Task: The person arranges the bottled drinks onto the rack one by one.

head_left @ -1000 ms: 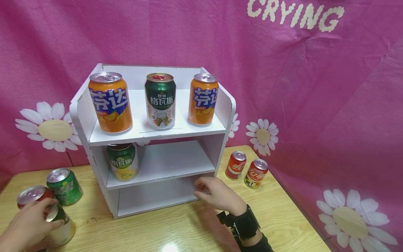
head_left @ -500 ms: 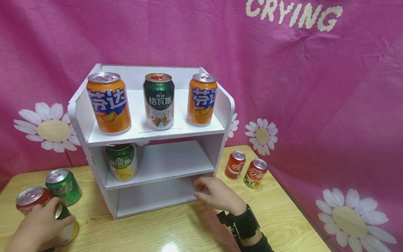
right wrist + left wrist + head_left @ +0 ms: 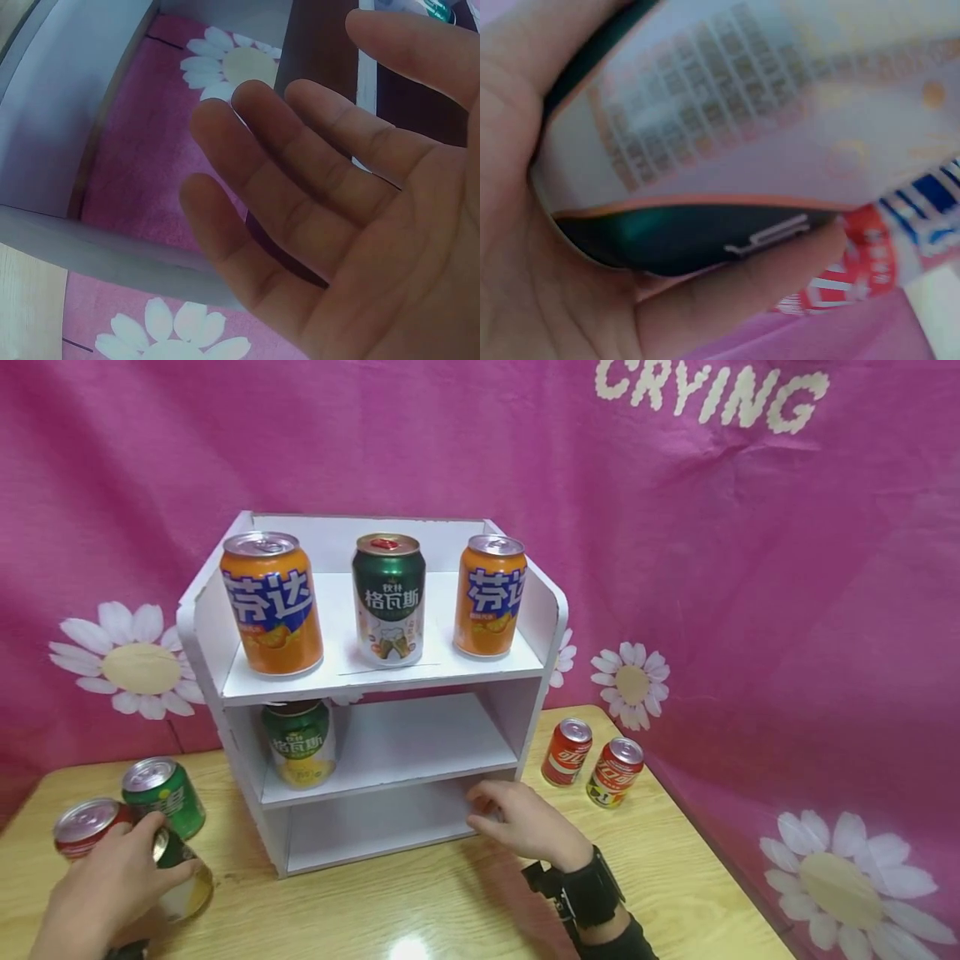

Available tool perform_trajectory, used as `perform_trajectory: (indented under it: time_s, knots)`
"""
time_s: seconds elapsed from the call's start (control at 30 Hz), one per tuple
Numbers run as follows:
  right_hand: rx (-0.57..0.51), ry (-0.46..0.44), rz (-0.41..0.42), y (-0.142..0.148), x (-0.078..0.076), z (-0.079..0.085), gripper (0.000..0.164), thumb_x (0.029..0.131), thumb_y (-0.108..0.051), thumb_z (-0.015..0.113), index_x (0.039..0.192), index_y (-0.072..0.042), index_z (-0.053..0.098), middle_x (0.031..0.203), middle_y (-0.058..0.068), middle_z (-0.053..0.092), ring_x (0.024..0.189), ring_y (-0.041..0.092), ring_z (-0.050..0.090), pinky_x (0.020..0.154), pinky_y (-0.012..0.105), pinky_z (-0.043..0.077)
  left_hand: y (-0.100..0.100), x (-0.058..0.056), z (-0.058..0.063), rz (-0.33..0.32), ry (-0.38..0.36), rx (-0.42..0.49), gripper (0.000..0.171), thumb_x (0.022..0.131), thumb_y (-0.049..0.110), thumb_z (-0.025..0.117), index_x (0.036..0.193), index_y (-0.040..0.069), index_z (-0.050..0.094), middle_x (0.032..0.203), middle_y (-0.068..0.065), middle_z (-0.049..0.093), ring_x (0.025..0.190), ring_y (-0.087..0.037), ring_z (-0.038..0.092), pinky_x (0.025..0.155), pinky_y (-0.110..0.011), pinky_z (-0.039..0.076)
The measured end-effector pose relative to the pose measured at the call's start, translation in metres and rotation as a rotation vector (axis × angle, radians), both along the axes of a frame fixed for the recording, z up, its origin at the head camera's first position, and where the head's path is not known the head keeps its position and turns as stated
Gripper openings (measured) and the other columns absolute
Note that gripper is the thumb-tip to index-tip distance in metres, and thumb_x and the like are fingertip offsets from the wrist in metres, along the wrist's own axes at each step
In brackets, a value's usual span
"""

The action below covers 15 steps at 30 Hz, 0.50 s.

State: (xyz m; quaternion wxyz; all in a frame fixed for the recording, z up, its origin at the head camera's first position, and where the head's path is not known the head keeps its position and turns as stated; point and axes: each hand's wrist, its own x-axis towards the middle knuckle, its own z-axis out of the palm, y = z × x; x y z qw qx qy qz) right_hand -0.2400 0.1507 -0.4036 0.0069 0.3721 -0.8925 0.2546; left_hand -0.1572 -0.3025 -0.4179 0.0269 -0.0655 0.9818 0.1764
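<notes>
My left hand (image 3: 112, 885) grips a green and pale yellow drink can (image 3: 197, 895), thumb on one side and fingers round the other. In the left wrist view this can (image 3: 742, 142) lies against the palm, its printed label facing the camera. Just behind the hand stands a red can (image 3: 84, 828), partly covered by it, with a green can (image 3: 168, 800) beyond. My right hand (image 3: 528, 828), fingers loosely bent and holding nothing, is by the lower right corner of the white shelf (image 3: 405, 777). Its palm and spread fingers (image 3: 217, 142) show in the right wrist view.
Two orange cans (image 3: 273, 618) and a green-and-white can (image 3: 388, 610) stand on the top shelf. Another green can (image 3: 302, 747) is at the middle shelf's left end. Two red cans (image 3: 566, 756) stand right of the shelf on the wooden table (image 3: 360, 910). A pink flowered cloth (image 3: 750, 652) hangs behind.
My left hand has moved a little to the right with the green and pale yellow can, away from the red can. The right hand stays in place. The head view has shifted slightly.
</notes>
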Motion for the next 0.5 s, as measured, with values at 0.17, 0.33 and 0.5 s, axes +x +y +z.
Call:
perform_trajectory:
  time_s: [0.17, 0.33, 0.5]
  knots:
    - [-0.007, -0.023, -0.014, 0.007, 0.002, 0.0, 0.02, 0.089, -0.017, 0.067, 0.105, -0.007, 0.063, 0.091, -0.002, 0.064, 0.081, 0.01, 0.06, 0.074, 0.028, 0.051, 0.016, 0.005, 0.013, -0.06, 0.095, 0.02, 0.073, 0.068, 0.058, 0.076, 0.109, 0.001, 0.055, 0.091, -0.02, 0.055, 0.087, -0.037, 0.053, 0.061, -0.055, 0.046]
    - [-0.014, -0.02, -0.012, 0.006, 0.001, 0.0, 0.021, 0.089, -0.018, 0.066, 0.106, -0.006, 0.063, 0.093, 0.001, 0.065, 0.082, 0.011, 0.061, 0.074, 0.03, 0.052, 0.029, 0.017, 0.029, -0.09, 0.098, 0.005, 0.08, 0.065, 0.059, 0.077, 0.116, 0.001, 0.055, 0.1, -0.024, 0.054, 0.088, -0.038, 0.054, 0.063, -0.057, 0.047]
    - [-0.018, -0.026, -0.005, 0.001, 0.0, -0.001, 0.022, 0.09, -0.019, 0.066, 0.108, -0.006, 0.063, 0.096, 0.003, 0.066, 0.082, 0.011, 0.061, 0.074, 0.029, 0.051, 0.045, 0.032, 0.045, -0.117, 0.067, 0.009, 0.081, 0.065, 0.057, 0.079, 0.119, 0.002, 0.056, 0.104, -0.026, 0.054, 0.082, -0.031, 0.056, 0.06, -0.052, 0.051]
